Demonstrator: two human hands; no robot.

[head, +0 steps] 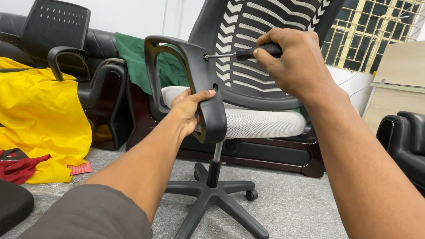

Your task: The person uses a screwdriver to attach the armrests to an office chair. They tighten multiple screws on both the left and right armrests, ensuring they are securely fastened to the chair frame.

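The office chair (255,87) stands on the grey carpet (296,212) in front of me, mesh back upright, star base below. Its black armrest (195,77) sits at the seat's near side; my left hand (187,110) is clenched around its lower part. My right hand (290,60) grips a black-handled screwdriver (250,52), its tip touching the armrest's upper inside face.
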